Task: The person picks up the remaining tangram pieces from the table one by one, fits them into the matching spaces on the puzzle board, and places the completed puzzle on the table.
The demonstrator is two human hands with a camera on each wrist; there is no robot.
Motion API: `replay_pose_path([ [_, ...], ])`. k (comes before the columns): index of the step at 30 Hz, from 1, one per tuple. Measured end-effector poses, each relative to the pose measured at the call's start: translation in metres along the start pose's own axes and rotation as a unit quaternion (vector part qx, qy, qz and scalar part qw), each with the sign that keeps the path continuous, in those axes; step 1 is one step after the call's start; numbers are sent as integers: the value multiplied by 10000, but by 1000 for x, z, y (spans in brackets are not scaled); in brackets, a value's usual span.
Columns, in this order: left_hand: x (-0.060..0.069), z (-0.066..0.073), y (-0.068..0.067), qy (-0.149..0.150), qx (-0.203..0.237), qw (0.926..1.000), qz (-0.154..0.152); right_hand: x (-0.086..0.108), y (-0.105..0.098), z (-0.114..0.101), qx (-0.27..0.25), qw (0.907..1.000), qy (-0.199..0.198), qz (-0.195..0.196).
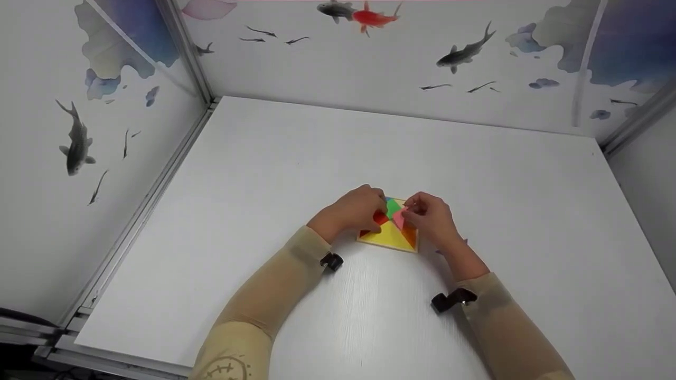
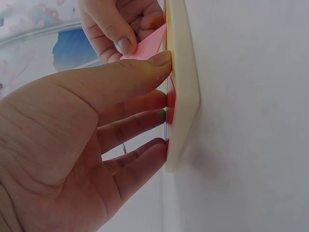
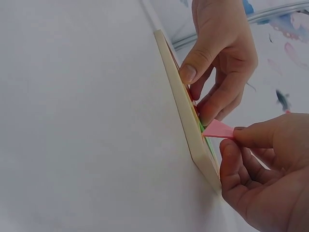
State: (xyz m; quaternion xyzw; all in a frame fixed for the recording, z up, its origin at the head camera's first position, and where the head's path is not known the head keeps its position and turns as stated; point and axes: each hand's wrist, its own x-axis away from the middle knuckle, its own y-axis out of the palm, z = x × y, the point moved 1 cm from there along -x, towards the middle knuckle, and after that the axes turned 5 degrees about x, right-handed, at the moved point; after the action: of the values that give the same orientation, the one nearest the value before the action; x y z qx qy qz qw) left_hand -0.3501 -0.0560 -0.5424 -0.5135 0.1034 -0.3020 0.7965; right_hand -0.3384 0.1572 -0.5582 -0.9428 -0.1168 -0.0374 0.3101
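Note:
A small square wooden tray [image 1: 387, 247] of coloured tangram pieces lies on the table. My right hand [image 1: 434, 217] pinches a pink tangram piece [image 3: 218, 129] between thumb and finger, tilted up with its lower tip at the tray's surface. On the left, my left hand [image 1: 355, 210] presses thumb and fingertips onto the pieces, touching the red piece [image 2: 171, 99]. Between the hands a green piece [image 1: 393, 207] shows. Toward the near edge lie a yellow triangle [image 1: 388, 235] and an orange piece [image 1: 410, 234]. My left fingers hide part of the red.
The white table [image 1: 253, 174] extends around the tray on all sides. Behind it and to the left stand white panels [image 1: 369, 68] printed with fish. A metal frame rail [image 1: 153, 195] runs along the left edge. Each sleeve carries a black wrist camera [image 1: 331, 262].

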Motion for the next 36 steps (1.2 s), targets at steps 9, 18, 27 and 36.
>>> replay_pose_path([
  [9,1,0,1,130,-2,9999,100,1,2,3,292,9988,-391,91],
  [18,0,-1,1,123,-62,9999,79,0,3,2,678,9970,-360,60],
  [27,0,-1,0,171,-108,9998,93,0,3,0,843,9963,-163,-46],
  [36,0,-3,1,230,-175,9995,127,0,6,0,1083,9940,-158,64],
])
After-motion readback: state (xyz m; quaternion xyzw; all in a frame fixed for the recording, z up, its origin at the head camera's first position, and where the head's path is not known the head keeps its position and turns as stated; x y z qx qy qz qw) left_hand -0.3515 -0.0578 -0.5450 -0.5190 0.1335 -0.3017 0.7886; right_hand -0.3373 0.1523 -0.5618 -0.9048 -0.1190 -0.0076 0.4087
